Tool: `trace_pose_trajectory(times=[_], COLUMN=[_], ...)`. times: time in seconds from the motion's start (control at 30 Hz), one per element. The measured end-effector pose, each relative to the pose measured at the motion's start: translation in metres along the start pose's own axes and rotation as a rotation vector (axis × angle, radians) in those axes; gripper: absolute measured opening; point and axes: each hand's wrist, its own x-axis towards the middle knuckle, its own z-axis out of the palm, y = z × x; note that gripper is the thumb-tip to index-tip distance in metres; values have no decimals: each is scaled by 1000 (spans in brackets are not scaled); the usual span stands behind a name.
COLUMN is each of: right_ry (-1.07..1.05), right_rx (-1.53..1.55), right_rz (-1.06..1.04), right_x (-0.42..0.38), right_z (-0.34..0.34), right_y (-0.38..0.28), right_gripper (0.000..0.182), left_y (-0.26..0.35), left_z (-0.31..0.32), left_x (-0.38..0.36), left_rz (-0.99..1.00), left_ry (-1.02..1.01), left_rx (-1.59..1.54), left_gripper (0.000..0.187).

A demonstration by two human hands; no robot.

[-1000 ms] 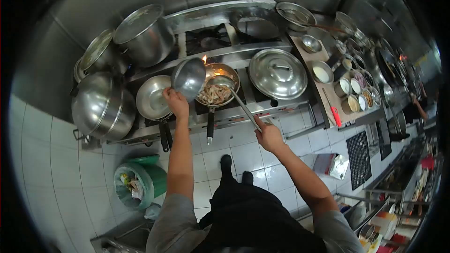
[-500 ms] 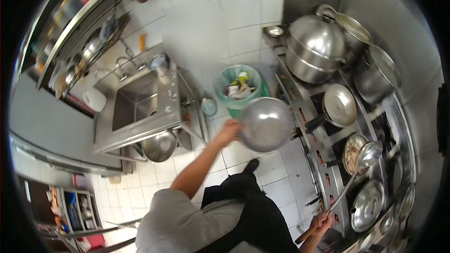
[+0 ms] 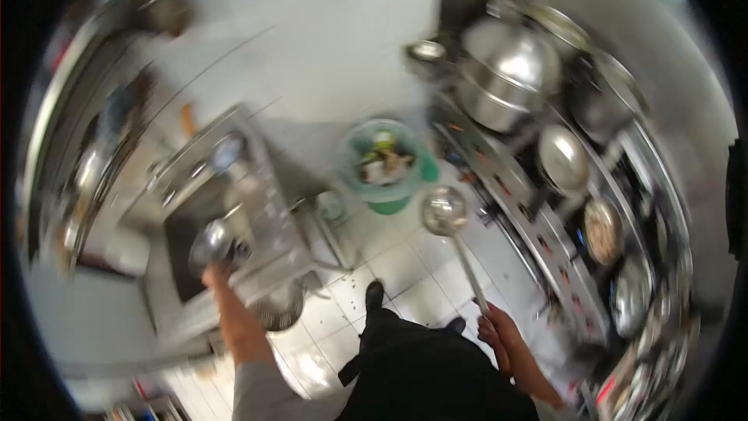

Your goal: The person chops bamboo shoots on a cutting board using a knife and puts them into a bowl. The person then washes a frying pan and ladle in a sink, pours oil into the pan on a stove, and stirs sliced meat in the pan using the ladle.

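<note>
My left hand [image 3: 218,274] is closed on the handle of a shiny metal pan [image 3: 209,243], which hangs low over the sink [image 3: 181,226] and is blurred by motion. The fingers are partly hidden. My right hand [image 3: 499,334] wraps round the handle of a long ladle [image 3: 446,212], its round bowl pointing away from me over the tiled floor. Beyond the ladle bowl stands a green bin [image 3: 386,187] with a clear liner and scraps inside.
On the stove [image 3: 538,226] to the right are a tall steamer pot [image 3: 506,70], a light frying pan [image 3: 562,157] and a pan of food [image 3: 603,230]. A perforated metal bowl [image 3: 279,308] sits under the sink counter. A shelf [image 3: 54,109] runs along the far left.
The pan in my left hand has moved left, from over the floor to the sink. My right hand has swung the ladle off the stove to above the floor. My view has turned left.
</note>
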Motion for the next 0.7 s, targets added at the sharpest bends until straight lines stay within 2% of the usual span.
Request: trace_pose_trajectory(times=[0.03,0.07,0.1,0.23,0.33,0.43,0.5,0.63,0.7], right_ry=[63,143,143,331,379,617,546,565,572], right_rx=[-16,-28,-72,-95,23,47,45,79,53], right_rz=[49,45,71,114,88,58,-9,-116,-159], right_x=[6,11,11,-5,-21,-46,-64,-97,-120], right_z=[17,27,39,54,36,44,28,30,23], right_y=[4,14,17,41,67,71,74,59,60], right_gripper=[41,39,38,20,21,19,18,17,28], left_y=[-14,-19,-15,25,46,54,65,91,110], left_z=[21,33,29,0,-16,-26,-35,-71,-99], left_x=[13,23,19,31,34,34,34,23,6], left_rz=[101,230,250,204,195,183,190,183,174], left_ry=[59,174,198,262,273,300,335,462,622], left_rx=[-217,-60,-152,-320,-356,-389,-406,-469,-565], left_gripper=[64,65,55,50,46,42,40,35,33])
